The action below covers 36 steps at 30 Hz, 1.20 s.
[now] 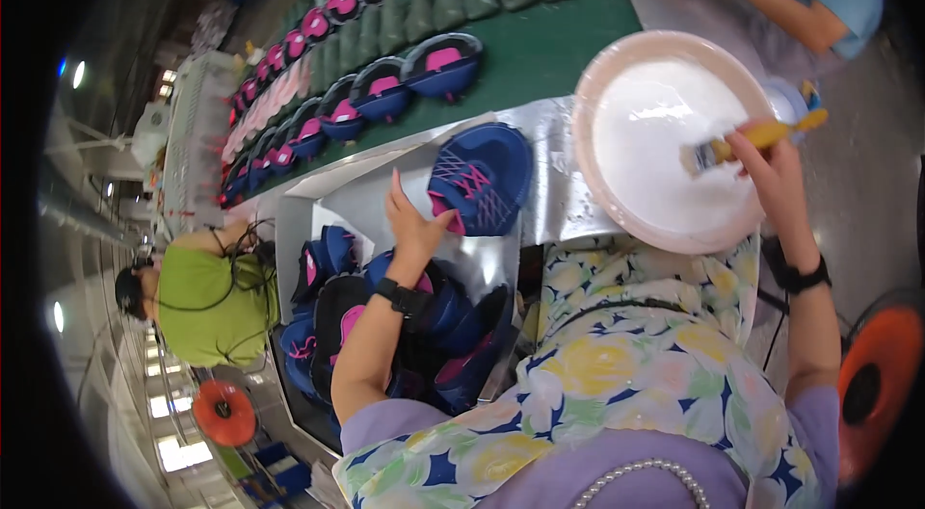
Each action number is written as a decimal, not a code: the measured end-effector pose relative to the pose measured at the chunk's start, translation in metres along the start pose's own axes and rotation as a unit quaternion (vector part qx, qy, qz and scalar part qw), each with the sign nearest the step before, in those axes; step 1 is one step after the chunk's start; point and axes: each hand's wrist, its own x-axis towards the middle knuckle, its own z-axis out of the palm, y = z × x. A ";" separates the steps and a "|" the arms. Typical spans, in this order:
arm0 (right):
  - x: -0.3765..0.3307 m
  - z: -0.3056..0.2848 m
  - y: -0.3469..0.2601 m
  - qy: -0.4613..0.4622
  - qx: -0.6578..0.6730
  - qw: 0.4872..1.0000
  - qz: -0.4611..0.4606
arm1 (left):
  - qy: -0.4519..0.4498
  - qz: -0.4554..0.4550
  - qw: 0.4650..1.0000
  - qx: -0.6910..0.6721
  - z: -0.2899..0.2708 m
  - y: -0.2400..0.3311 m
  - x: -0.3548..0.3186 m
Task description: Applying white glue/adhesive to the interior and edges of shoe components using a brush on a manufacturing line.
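Deep-blue shoe upper (506,157) marked by pink lacing (474,183). Round, glossy basin (665,239) tinted pale pink; liquid (646,157) seen white. Cloth apron (602,365) patterned with yellow blooms, blue patches.

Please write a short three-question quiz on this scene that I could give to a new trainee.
1. Multiple choice: What does the right hand hold?
A) a pair of scissors
B) a yellow-handled brush
C) a roll of tape

2. True or false: The left hand is inside the basin.

3. Fill in the blank: The colour of the liquid in the basin is ____.

Key:
1. B.
2. False; it is at the blue shoe upper with pink laces, to the left of the basin.
3. White.
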 end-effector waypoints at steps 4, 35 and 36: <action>0.028 0.030 0.006 -0.114 -0.057 0.990 -0.065 | -0.229 0.383 0.875 0.187 -0.018 0.009 0.009; 0.032 0.009 -0.047 0.015 -0.020 0.985 -0.172 | -0.230 0.061 0.841 -0.486 0.016 0.180 0.059; 0.031 0.013 -0.041 0.014 -0.018 0.985 -0.172 | -0.227 0.065 0.844 -0.481 0.017 0.179 0.057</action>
